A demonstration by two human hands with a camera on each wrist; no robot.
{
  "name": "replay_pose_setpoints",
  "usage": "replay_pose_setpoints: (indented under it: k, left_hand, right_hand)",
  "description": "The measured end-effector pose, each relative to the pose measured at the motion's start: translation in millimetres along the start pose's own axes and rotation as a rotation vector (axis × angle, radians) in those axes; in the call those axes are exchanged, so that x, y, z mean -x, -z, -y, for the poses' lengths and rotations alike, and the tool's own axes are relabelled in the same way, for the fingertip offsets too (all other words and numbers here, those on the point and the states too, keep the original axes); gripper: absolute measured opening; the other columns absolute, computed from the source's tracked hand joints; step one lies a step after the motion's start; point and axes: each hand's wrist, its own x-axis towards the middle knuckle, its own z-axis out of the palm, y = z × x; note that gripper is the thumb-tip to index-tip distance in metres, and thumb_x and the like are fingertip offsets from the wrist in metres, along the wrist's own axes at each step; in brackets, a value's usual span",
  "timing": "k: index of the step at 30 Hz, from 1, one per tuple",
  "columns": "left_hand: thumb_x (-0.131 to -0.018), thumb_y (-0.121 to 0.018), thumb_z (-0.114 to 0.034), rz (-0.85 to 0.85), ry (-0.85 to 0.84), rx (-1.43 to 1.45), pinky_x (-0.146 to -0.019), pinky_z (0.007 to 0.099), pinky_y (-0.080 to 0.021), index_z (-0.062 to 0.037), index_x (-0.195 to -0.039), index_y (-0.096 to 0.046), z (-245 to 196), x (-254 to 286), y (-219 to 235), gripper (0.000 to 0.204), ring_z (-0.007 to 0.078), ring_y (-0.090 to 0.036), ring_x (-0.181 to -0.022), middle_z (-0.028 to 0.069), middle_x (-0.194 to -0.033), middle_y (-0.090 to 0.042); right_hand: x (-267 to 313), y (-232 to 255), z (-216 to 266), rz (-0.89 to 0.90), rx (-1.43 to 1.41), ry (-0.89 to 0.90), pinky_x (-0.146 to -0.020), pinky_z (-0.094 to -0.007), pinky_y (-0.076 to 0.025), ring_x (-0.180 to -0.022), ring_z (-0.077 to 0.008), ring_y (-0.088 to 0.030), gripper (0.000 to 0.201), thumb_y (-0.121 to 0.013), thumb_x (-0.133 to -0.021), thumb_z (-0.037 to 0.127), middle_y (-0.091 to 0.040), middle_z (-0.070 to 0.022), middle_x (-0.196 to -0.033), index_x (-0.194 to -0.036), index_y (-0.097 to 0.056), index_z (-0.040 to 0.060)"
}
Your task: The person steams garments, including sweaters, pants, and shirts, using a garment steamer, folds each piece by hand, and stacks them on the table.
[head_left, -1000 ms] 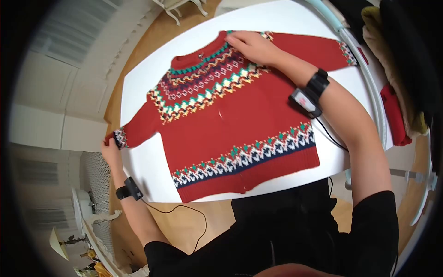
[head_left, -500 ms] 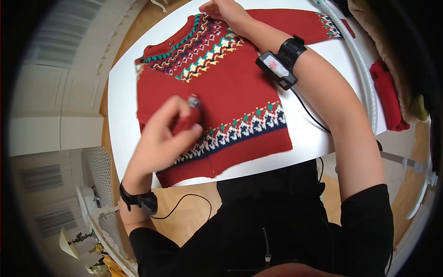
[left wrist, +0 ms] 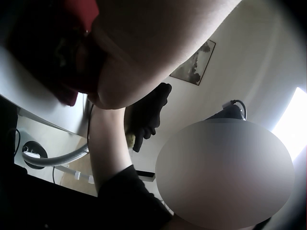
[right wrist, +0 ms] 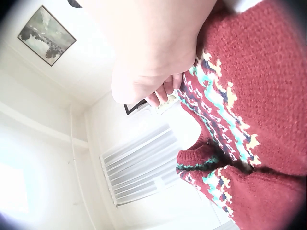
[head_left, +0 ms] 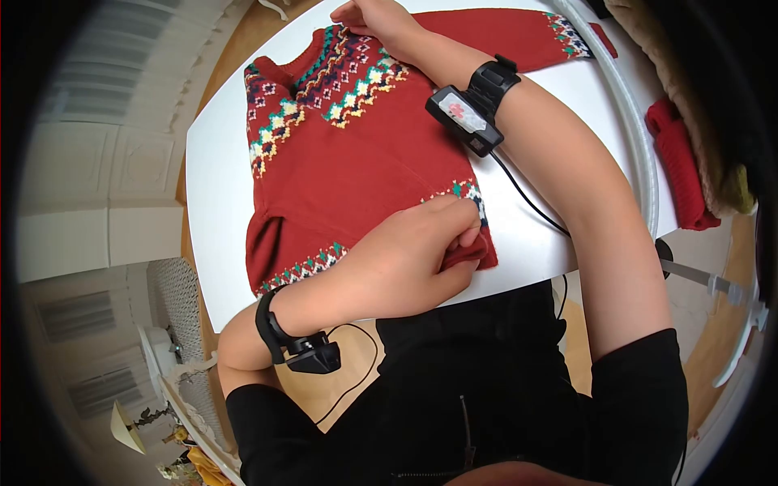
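Observation:
A red knitted sweater with a patterned yoke lies on a white table, its left side folded over toward the middle. The left hand pinches the sleeve's end over the lower hem's right corner. At the collar, the right hand rests on the sweater's shoulder with its fingers extended. In the right wrist view the right hand lies along the yoke. The left wrist view shows the left hand close up, its fingers mostly hidden, beside dark red knit.
A pale hose curves along the table's right side. Past it lie a folded red cloth and beige and dark garments. Cables run from both wrist cameras. The far sleeve stretches right toward the hose.
The left hand has carried the left sleeve's end from the far left across to the lower right, folding that side inward. The right hand has stayed near the collar while the whole view shifted.

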Motion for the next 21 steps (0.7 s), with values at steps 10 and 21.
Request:
replay_pose_setpoints:
  k: [10,21]
  left_hand:
    - [-0.089,-0.062,-0.010,0.179,-0.109,0.046,-0.087,0.0391,-0.050,-0.0005,-0.109,-0.064,2.4,23.7,40.7,0.022,0.0315,-0.061,-0.095,0.0133,-0.103,-0.064]
    - [-0.086,-0.066,-0.060,-0.655,0.543,-0.023,-0.087,0.0318,-0.050,0.0076,-0.120,-0.061,181.6,74.9,181.0,0.076,0.0215,-0.064,-0.097,0.0174,-0.108,-0.067]
  right_hand:
    - [10.4,2.4,10.7,-0.030,0.108,-0.163,-0.098,-0.0404,-0.043,-0.115,-0.0273,-0.059,0.063,-0.038,-0.101,0.056,-0.065,-0.0160,-0.123,-0.120,-0.063,0.0008]
    - [33.2,-7.5,31.2,0.047,0.181,0.027,-0.096,-0.0318,-0.048,-0.101,-0.0178,-0.064,0.051,-0.038,-0.106,0.044,-0.070,-0.0081,-0.101,-0.097,-0.068,0.0037]
